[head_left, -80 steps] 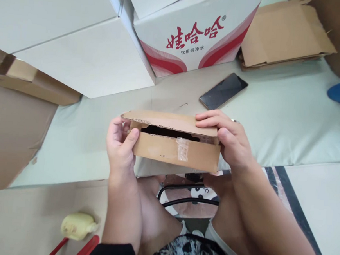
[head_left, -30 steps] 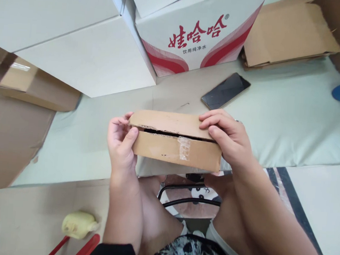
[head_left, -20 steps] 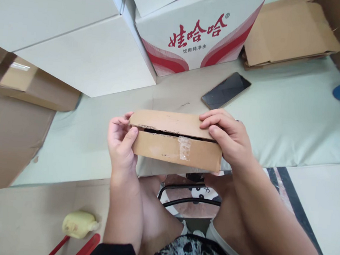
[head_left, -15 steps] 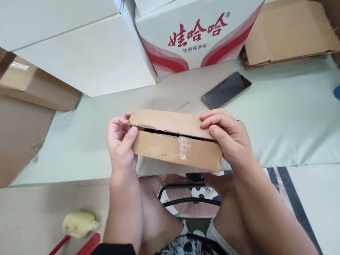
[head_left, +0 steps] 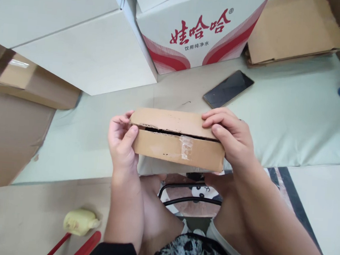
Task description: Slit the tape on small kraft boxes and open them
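Observation:
I hold a small brown cardboard box (head_left: 174, 149) in front of me, above the edge of a pale green mat (head_left: 291, 113). My left hand (head_left: 121, 145) grips its left end, thumb on the front face. My right hand (head_left: 234, 138) grips its right end, fingers pressing the top flap (head_left: 170, 121) down. A thin dark gap shows under the flap. A strip of clear tape (head_left: 186, 147) sticks to the front face.
A dark phone (head_left: 228, 89) lies on the mat beyond the box. Large white cartons (head_left: 84, 54) and one with red print (head_left: 195, 31) stand behind. Flat cardboard (head_left: 292, 29) lies at the back right, more cardboard (head_left: 13, 131) on the left. A yellowish object (head_left: 80, 219) lies on the floor.
The top flap has been pressed down, so the wide opening has narrowed to a thin gap. Both hands stay on the box ends.

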{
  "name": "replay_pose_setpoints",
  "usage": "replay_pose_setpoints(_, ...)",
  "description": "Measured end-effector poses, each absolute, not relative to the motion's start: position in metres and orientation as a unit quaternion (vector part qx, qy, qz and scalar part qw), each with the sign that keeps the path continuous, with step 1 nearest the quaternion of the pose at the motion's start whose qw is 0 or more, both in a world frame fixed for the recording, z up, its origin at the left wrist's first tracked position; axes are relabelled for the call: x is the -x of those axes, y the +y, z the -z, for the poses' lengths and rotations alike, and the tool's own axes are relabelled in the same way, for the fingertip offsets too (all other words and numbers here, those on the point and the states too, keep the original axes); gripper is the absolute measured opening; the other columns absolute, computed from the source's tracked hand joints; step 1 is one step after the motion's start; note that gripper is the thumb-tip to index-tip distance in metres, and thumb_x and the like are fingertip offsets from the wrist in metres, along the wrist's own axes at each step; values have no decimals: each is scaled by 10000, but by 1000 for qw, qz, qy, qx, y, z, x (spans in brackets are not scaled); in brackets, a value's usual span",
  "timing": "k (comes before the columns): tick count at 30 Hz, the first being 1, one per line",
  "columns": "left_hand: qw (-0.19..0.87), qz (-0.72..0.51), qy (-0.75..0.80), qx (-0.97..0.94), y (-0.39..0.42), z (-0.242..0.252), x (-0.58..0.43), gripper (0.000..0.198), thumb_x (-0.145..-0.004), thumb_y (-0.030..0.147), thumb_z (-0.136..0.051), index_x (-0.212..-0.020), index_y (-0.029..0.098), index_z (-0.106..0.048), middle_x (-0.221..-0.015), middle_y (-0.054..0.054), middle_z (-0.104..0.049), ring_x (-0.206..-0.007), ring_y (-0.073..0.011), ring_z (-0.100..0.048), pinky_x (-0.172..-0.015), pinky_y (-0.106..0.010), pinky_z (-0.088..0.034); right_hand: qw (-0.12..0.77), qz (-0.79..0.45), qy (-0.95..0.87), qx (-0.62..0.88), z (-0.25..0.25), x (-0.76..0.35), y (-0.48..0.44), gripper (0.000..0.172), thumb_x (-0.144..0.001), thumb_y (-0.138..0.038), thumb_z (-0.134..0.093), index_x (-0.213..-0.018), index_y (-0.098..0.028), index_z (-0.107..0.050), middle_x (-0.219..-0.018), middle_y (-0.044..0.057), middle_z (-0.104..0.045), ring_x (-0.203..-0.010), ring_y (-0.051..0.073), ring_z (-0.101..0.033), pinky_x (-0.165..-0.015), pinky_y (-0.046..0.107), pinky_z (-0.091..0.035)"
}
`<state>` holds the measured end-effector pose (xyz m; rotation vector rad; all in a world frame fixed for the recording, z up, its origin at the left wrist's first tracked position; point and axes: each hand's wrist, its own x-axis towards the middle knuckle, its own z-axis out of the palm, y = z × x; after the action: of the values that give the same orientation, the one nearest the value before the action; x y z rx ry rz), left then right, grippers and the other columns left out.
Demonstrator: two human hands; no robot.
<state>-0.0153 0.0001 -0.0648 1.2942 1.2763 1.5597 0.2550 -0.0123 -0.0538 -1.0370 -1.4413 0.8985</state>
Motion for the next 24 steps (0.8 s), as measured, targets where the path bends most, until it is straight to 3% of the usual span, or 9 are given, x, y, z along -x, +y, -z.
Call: replay_pose_setpoints(24, 372, -618, 489, -490, 0, 65, 14, 391, -737, 430, -856, -911, 253, -554, -1181, -28, -654, -1061, -206, -661, -931, -341, -538, 552, -377, -604, 434, 55, -254, -13, 155, -917, -249, -588, -822, -250, -711, -1014, 36, -726, -984, 207, -662, -925, 403, -517)
